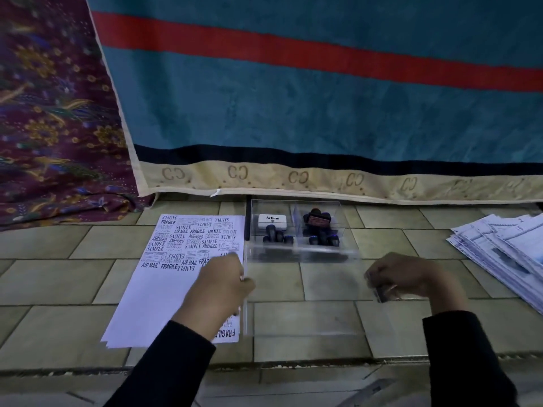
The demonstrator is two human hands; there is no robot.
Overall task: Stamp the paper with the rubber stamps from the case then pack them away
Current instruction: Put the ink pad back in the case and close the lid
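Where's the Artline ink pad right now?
Head view, centre: the Artline ink pad sits in the clear case's left compartment, behind some stamps, just right of the stamped paper.

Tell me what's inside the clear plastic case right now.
The clear case has two compartments. The left one holds a white Artline ink pad and several dark stamps; the right one holds more dark stamps piled together. Whatever lies beneath the piles is hidden.

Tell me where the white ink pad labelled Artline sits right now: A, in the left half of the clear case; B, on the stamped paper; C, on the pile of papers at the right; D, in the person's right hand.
A: the ink pad lies inside the clear case, in its left compartment, above a few stamps.
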